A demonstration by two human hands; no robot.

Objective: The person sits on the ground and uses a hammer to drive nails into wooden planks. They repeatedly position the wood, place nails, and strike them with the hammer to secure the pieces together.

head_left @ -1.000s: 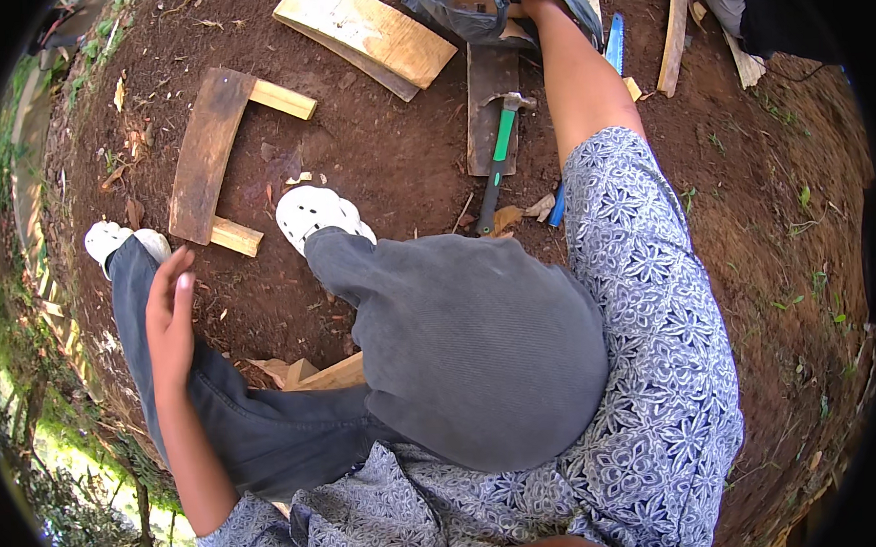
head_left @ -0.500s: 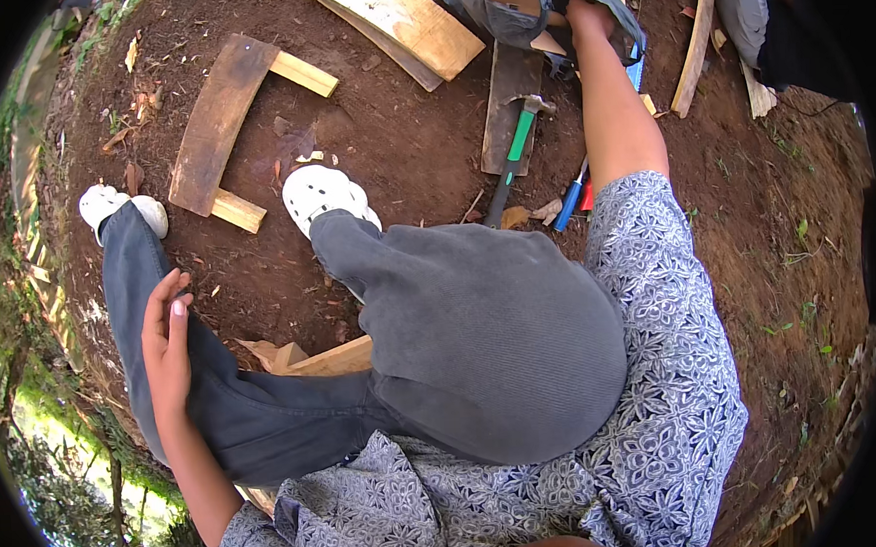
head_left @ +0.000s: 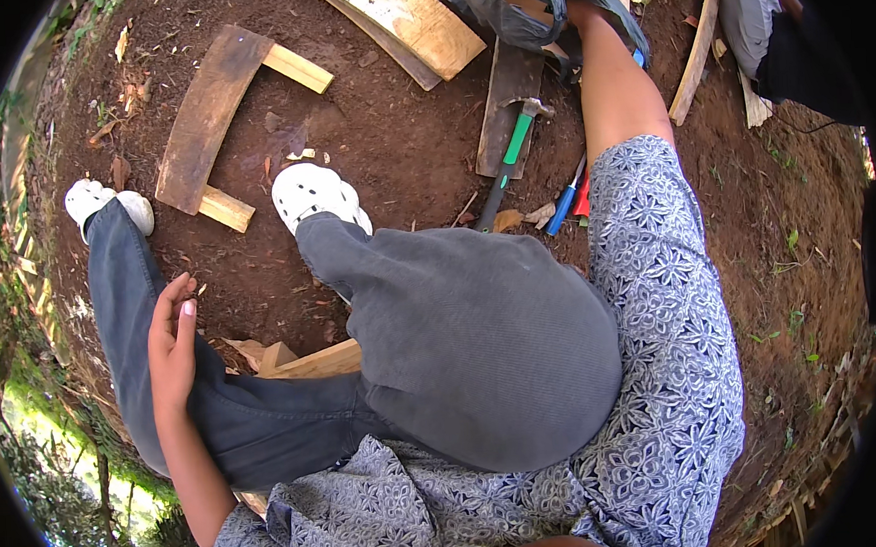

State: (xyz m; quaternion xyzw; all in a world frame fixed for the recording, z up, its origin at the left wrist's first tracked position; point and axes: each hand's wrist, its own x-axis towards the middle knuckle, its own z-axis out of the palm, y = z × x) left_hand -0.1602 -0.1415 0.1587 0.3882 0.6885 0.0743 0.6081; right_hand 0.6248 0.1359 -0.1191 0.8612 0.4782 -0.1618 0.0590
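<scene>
My right arm reaches out to a dark grey plastic bag (head_left: 510,14) at the top of the view. My right hand (head_left: 586,15) is inside the bag's opening, and its fingers are hidden there. Over my left leg rests my left hand (head_left: 172,344), empty, its fingers loosely bent and apart. Below the bag, a hammer (head_left: 509,163) with a green and black handle has its head on a dark wooden board (head_left: 500,119). Close to my right forearm lie a blue-handled tool (head_left: 560,209) and a red-handled tool (head_left: 581,199), the latter partly behind my sleeve.
On the soil at the left, a dark plank (head_left: 214,117) is joined to two pale wood strips. Thick pale boards (head_left: 417,25) lie at the top middle. A long curved wood strip (head_left: 697,47) lies right of the bag, near another person's grey-clothed limb (head_left: 745,25).
My right arm has pushed slightly farther into the bag, and the hand is more covered by it. My left hand stays over my leg. The whole view has shifted slightly.
</scene>
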